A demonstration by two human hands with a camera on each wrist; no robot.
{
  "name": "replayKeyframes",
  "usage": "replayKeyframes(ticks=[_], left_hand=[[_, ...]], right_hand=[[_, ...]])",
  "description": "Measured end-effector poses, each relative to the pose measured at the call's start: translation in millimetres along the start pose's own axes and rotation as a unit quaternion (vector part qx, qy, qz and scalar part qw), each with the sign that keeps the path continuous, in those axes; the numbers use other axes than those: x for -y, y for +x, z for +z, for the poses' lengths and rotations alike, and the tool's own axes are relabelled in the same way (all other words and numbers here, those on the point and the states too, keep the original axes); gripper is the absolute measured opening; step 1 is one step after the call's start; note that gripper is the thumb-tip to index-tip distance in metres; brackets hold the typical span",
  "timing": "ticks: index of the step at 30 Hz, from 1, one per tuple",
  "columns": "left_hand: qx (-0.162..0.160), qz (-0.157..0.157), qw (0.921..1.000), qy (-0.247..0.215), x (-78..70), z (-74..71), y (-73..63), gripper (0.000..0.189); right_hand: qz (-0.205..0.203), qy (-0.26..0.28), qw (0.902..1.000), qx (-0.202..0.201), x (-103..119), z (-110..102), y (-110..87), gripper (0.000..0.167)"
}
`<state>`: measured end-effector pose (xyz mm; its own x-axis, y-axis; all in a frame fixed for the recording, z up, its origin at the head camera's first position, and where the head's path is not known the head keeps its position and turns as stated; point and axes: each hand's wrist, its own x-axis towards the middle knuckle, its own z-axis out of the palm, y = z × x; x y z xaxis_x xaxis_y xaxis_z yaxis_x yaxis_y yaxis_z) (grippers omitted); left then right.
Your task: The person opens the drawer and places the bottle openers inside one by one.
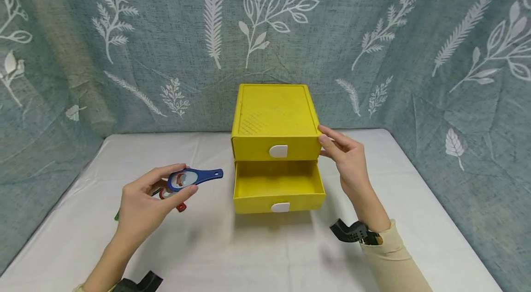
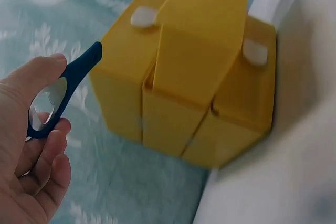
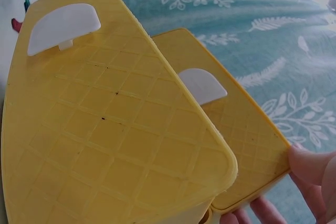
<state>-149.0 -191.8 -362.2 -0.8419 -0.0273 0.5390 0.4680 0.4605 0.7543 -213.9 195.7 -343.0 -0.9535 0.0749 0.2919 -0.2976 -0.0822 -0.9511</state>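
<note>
My left hand [image 1: 145, 200] pinches a blue magnifying glass [image 1: 211, 174] by its oval lens rim, thumb on one side and fingers on the other. Its handle, with a small hole at the end, points right towards the yellow drawer unit [image 1: 274, 108]. In the left wrist view three tiers show, and the middle drawer [image 1: 280, 202] juts out, with no contents visible inside. At the unit's upper right front corner, my right hand [image 1: 346, 158] grips the edge. The right wrist view shows the thumb [image 3: 310, 163] at the front edge, with fingers along the side.
Under and behind the left hand, a red-handled thing [image 1: 181, 207] and a green piece [image 1: 117, 215] lie on the white-covered table [image 1: 265, 255], partly hidden. A blue-green curtain [image 1: 174, 43] with white leaf prints hangs behind and along both sides.
</note>
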Motion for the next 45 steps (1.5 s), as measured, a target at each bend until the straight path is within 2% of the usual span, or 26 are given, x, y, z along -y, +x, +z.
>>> replayKeyframes(ticks=[4,7,10,14,19,23,28,32,39,41,45], left_hand=[[0.031,0.056,0.9979,0.001,-6.6,19.3,7.9,0.051],[0.051,0.080,0.9955,-0.006,-8.1,36.0,11.2,0.049],[0.072,0.091,0.9926,-0.037,-8.6,52.1,13.7,0.047],[0.080,0.115,0.9890,-0.048,-8.9,70.0,17.0,0.046],[0.090,0.143,0.9852,-0.028,-9.6,83.7,21.4,0.050],[0.101,0.156,0.9826,-0.010,-10.1,87.1,23.8,0.055],[0.077,0.139,0.9873,-0.012,-9.9,80.5,20.6,0.050],[0.052,0.095,0.9941,-0.006,-4.2,68.5,14.9,0.044],[0.032,0.033,0.9981,0.041,24.6,33.7,-1.4,0.040],[0.027,0.007,0.9984,0.049,34.8,21.0,-6.0,0.040],[0.030,-0.070,0.9958,0.050,54.6,-4.8,-14.6,0.039]], right_hand=[[0.000,0.002,1.0000,-0.002,-1,0,0.0,0.039],[0.000,0.004,1.0000,-0.003,-1,-1,-0.2,0.039],[-0.002,0.004,1.0000,-0.003,-1,0,-0.5,0.039],[-0.004,0.004,1.0000,-0.002,-1,0,-0.9,0.038],[-0.005,0.006,1.0000,0.001,-1,0,-1.2,0.037],[-0.006,0.005,1.0000,0.002,-2,0,-1.0,0.037],[-0.003,0.001,1.0000,0.004,-2,-1,-0.7,0.037],[-0.003,0.000,1.0000,0.003,-2,-2,-0.5,0.038],[-0.007,0.001,1.0000,0.003,-4,-2,-0.7,0.038],[-0.008,0.000,1.0000,0.002,-4,-2,-0.5,0.037],[-0.013,-0.001,0.9999,0.002,-3,-2,-0.5,0.037]])
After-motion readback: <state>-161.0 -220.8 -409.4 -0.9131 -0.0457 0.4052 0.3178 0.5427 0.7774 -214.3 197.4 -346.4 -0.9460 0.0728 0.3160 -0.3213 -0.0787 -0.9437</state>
